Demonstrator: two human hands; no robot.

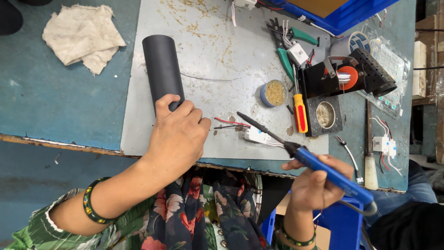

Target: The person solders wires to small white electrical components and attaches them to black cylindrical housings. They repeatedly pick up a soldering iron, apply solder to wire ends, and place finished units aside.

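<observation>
Tube gripped, soldering iron poised over the wires

The near end of the black tube (163, 70) is hidden under the left hand (178, 134), so its opening cannot be seen. At the top edge a blue bin (344, 16) is cut off, its contents hard to make out. On the far left a crumpled cloth (83, 34) lies on the blue bench (46, 102), well apart from the work.

On the grey metal sheet (217, 55), a small round tin (274, 93) holds yellowish paste. Further right, a black stand (344, 76) has a square tray with a round cup (325, 114) of dull, brownish material.

The left hand is clenched around the tube's lower end, pinning it to the sheet. Red and black wires (229, 123) run from beneath that hand toward a small white block (257, 135). The right hand (317, 183) grasps the blue handle of the soldering iron (323, 169), its dark tip just above the wires, near the block
</observation>
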